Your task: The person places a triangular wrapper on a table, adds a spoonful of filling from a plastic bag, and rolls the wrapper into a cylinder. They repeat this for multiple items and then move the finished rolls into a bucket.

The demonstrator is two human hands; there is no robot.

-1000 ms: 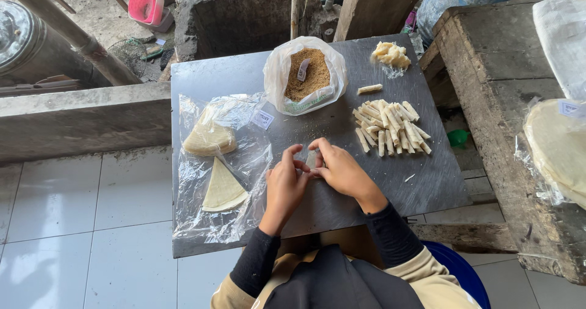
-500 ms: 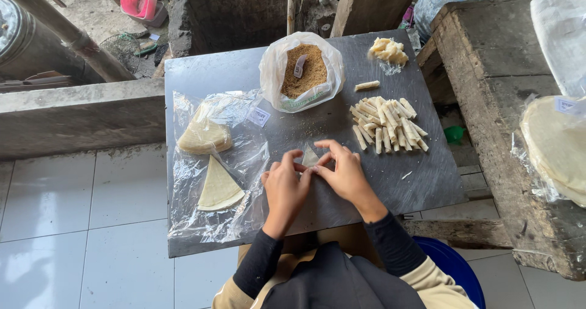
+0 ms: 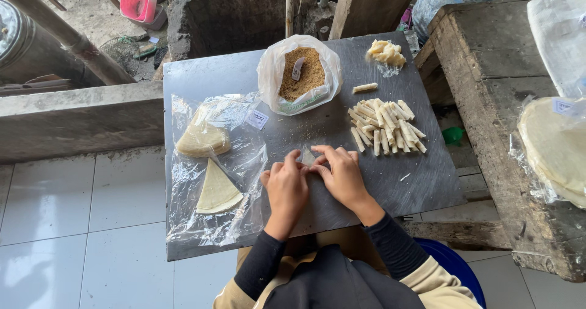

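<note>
Wrapper (image 3: 308, 158) mostly hidden between both hands' fingers (image 3: 292, 162)

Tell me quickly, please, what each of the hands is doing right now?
Left hand: fingers closed on the small wrapper piece.
Right hand: fingers closed on the same piece.

Crumb bag (image 3: 299, 71) behind hands, rolled sticks (image 3: 386, 126) right, wrapper stack (image 3: 203, 139) left

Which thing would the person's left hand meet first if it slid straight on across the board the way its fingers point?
Probably the open bag of brown crumbs: the left hand points up the dark board towards it, past the small wrapper piece at its fingertips.
</note>
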